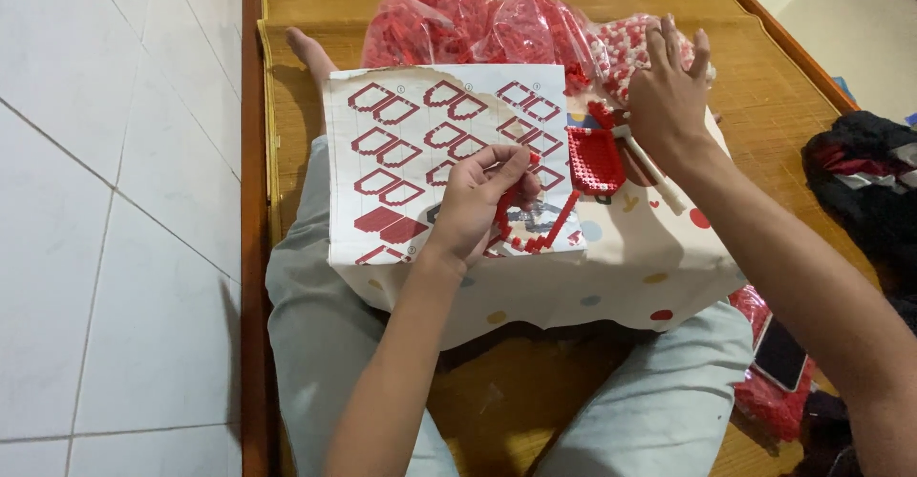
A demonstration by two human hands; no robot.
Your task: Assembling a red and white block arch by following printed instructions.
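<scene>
Your left hand (480,200) pinches a thin strip of red bricks (506,212) over the instruction sheet (401,143) on your lap. Your right hand (666,95), fingers loosely curled, rests at the far right beside a red brick panel (594,160); whether it holds anything I cannot tell.

Instruction sheet (420,152) laid on cushion (630,267) across lap; brick plate (594,159) right of sheet; brick bags (478,23) behind; phone (781,351) far right.
</scene>
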